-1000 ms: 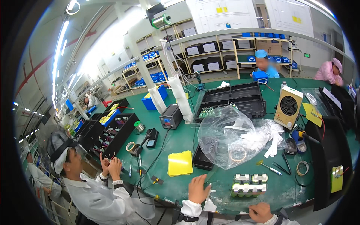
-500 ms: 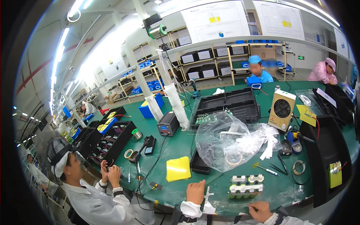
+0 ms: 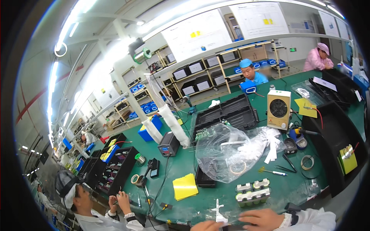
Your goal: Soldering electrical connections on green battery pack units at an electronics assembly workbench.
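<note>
My left hand (image 3: 207,226) is at the lower edge of the head view, mostly cut off, so how its fingers are held cannot be made out. To its right, my right hand (image 3: 263,219) lies over the table's near edge, its fingers stretched leftward, apart, with nothing in them. Between and just beyond the hands, a white tape strip (image 3: 218,211) is stuck to the green tabletop. Past my right hand stands a battery cell block (image 3: 253,195), a double row of cells with white holders on top. Neither hand touches it.
A clear plastic bag (image 3: 223,154) and yellow sheets (image 3: 185,187) lie farther in. Rightward are a white pen-like tool (image 3: 275,173), tweezers (image 3: 284,168), a tape roll (image 3: 307,162), a soldering iron (image 3: 306,131), a fan unit (image 3: 279,109) and a black box (image 3: 335,138). A co-worker (image 3: 88,204) sits at left.
The view has shifted. My right hand has moved left and its fingers have opened out. My left hand has dropped to the lower edge, closer to the right one.
</note>
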{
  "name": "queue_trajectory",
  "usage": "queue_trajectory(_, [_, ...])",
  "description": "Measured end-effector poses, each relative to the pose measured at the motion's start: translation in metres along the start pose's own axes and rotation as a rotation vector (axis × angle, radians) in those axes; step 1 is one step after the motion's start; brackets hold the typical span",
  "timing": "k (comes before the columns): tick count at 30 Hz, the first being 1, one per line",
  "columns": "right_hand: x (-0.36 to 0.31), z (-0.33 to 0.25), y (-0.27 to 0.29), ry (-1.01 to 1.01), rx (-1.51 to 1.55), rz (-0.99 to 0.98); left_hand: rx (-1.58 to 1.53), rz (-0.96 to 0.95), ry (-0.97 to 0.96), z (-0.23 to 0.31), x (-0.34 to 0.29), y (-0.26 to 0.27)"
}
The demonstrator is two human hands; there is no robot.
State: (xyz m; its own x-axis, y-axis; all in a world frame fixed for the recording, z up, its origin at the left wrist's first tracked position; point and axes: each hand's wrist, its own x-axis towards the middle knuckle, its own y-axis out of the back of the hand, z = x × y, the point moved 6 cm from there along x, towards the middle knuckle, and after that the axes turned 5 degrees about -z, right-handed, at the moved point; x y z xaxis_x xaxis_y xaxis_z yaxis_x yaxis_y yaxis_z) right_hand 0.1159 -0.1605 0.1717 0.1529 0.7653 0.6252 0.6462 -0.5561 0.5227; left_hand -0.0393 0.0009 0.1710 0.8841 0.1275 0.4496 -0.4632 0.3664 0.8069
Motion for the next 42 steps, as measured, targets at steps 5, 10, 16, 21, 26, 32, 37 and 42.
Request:
queue_trajectory(5, [0.013,0.014,-0.030,-0.301,0.323,-0.323,-0.494,0.208,0.303,-0.006,-0.009,-0.032])
queue_trajectory(10, [-0.004,0.037,-0.060,-0.710,1.069,-0.410,-1.301,0.239,0.436,-0.028,-0.018,-0.086])
queue_trajectory(16, [-0.001,0.027,-0.043,-0.746,0.828,-0.344,-1.457,0.349,0.493,-0.013,-0.015,-0.072])
queue_trajectory(21, [0.003,0.011,-0.029,-0.759,1.127,-0.328,-0.675,0.233,0.038,0.016,0.007,-0.034])
queue_trajectory(26, [-0.003,0.018,-0.033,-0.893,1.157,-0.310,-0.802,0.173,0.098,0.021,0.008,-0.037])
queue_trajectory(32, [-0.007,0.023,-0.039,-0.921,1.163,-0.309,-0.775,0.150,0.063,0.022,0.010,-0.037])
queue_trajectory(37, [-0.013,0.028,-0.035,-0.884,1.063,-0.337,-0.832,0.148,0.112,0.023,0.006,-0.045])
queue_trajectory(42, [-0.012,0.041,-0.031,-0.918,0.892,-0.306,-0.851,0.065,0.113,0.021,0.016,-0.052])
